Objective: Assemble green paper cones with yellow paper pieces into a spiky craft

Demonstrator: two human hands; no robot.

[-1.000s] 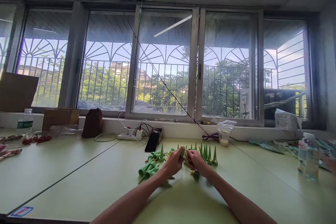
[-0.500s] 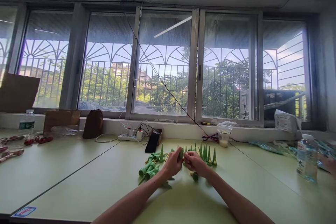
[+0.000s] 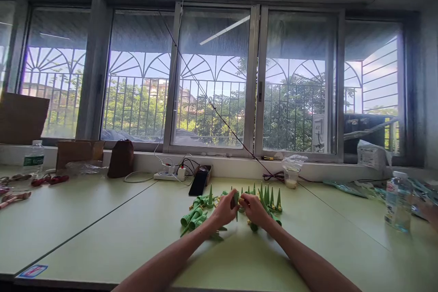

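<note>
My left hand (image 3: pixel 223 210) is closed around a green cone-shaped piece (image 3: pixel 236 198), its narrow tip pointing down. Close against it, the fingers of my right hand (image 3: pixel 254 211) pinch a small yellow part (image 3: pixel 241 200), mostly covered by the fingertips. Left of my hands, several green cones (image 3: pixel 193 219) lie on their sides in a loose heap, and one green cone (image 3: pixel 210 197) stands upright. To the right, several more upright green cones (image 3: pixel 273 200) with little yellow parts at their bases stand close together. Another cone lies partly hidden below my right hand.
Behind the cones lie a black phone (image 3: pixel 198 183) and a white power strip (image 3: pixel 164 176) with cables. A bag-covered cup (image 3: pixel 291 177) stands near the sill. Right are a plastic bottle (image 3: pixel 398 203) and another person's hand (image 3: pixel 428 207); left, a brown pouch (image 3: pixel 121 159).
My right hand has turned slightly, its fingers still at the green cone. A cone lying beside my right wrist shows more now. The camera view has shifted a little.
</note>
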